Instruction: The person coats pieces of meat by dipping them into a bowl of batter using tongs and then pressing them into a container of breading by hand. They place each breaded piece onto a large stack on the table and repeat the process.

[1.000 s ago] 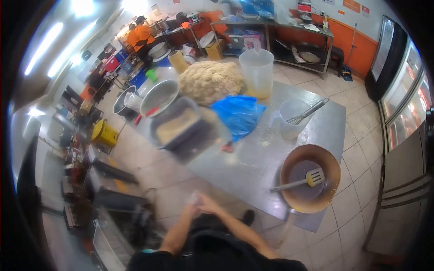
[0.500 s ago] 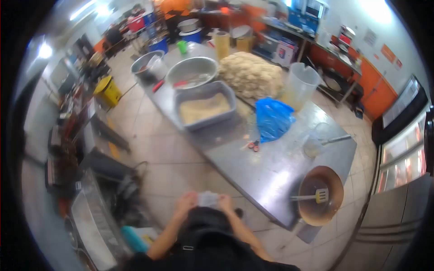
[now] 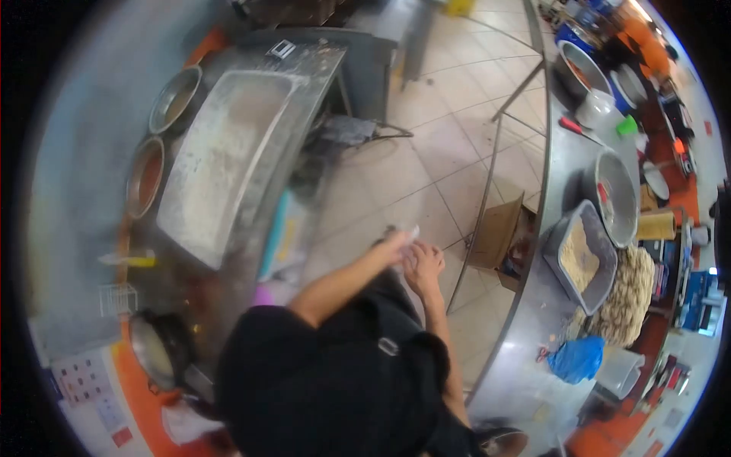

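My two hands meet over the tiled floor, in the gap between two work counters. My left hand (image 3: 394,247) is closed, and a small crumpled white piece (image 3: 413,231), paper or thin cloth, pokes out from its fingers. Right beside it is my right hand (image 3: 423,268), its back toward me and its fingers bent at the left hand's fingertips. Whether the right fingers also grip the white piece is hidden.
To the left stands a counter with a floury white tray (image 3: 228,156) and metal bowls (image 3: 177,99). The steel table (image 3: 506,365) on the right bears a grey tub (image 3: 563,255), a blue bag (image 3: 576,359) and a large basin (image 3: 614,198). Below its edge is a cardboard box (image 3: 491,236).
My view has swung left, bringing the left counter into sight. The white piece, earlier stretched between both hands, is now bunched small, and my hands have come together.
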### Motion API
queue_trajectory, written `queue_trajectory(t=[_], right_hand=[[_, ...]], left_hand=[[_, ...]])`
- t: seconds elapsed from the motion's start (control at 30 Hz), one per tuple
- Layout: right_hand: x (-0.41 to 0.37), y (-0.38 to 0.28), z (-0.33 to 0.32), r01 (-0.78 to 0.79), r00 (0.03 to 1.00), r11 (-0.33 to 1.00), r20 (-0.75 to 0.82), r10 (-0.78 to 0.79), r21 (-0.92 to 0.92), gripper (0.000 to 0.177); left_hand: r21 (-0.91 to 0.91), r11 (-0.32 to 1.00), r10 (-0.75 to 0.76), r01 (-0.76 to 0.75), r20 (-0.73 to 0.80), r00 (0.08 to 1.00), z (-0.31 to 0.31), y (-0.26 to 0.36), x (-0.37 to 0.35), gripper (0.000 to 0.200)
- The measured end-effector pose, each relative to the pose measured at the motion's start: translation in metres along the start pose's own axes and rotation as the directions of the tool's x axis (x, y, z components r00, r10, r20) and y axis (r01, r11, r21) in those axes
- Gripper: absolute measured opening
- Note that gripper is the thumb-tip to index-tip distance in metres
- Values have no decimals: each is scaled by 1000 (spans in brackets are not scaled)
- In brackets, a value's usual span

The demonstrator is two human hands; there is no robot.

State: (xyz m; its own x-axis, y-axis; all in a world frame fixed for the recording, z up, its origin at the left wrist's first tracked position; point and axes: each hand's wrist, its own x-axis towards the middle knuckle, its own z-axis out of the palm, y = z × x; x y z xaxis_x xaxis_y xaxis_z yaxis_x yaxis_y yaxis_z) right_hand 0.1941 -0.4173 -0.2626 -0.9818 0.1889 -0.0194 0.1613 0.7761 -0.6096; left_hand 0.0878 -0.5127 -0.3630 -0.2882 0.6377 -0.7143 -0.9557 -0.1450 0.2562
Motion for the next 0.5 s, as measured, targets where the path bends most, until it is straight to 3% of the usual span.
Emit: queue_trajectory(t=[0.07, 0.1, 0.17, 0.23, 0.3, 0.33, 0.4, 0.47, 0.5], right_hand=[[32, -39, -24, 42, 993, 999, 114, -43, 8, 53], [47, -52, -25, 40, 992, 999, 123, -41, 14, 53], [70, -63, -28, 245, 956, 913, 74, -283, 326, 64], [89, -44, -7, 186, 918, 915, 268, -292, 359, 69], [101, -12, 17, 120, 894, 903, 351, -279, 412, 70], [105, -8, 12, 103, 908, 910, 335, -250, 401, 73], [109, 4, -3, 85, 923, 918, 317, -219, 388, 76], [111, 2, -7, -57, 923, 877, 360, -137, 477, 67], [110, 17, 0, -41, 952, 902, 291, -96, 431, 56]], left_hand=[[8, 992, 129, -129, -155, 980, -45, 23, 3, 37], [3, 992, 124, -125, -164, 979, -55, 32, -5, 37], [-47, 982, 169, -181, -190, 967, -64, 44, -11, 31], [-63, 998, -19, 13, -84, 996, -62, 47, -18, 33], [191, 979, 105, -75, -154, 982, -13, 61, -54, 37], [49, 998, 34, -43, 162, 986, -58, 54, -23, 38], [-88, 995, -5, 51, 462, 887, -71, 45, 4, 40], [92, 995, -57, 28, 336, 940, -70, 56, -3, 45], [98, 995, -59, 28, 333, 941, -52, 68, -8, 45]])
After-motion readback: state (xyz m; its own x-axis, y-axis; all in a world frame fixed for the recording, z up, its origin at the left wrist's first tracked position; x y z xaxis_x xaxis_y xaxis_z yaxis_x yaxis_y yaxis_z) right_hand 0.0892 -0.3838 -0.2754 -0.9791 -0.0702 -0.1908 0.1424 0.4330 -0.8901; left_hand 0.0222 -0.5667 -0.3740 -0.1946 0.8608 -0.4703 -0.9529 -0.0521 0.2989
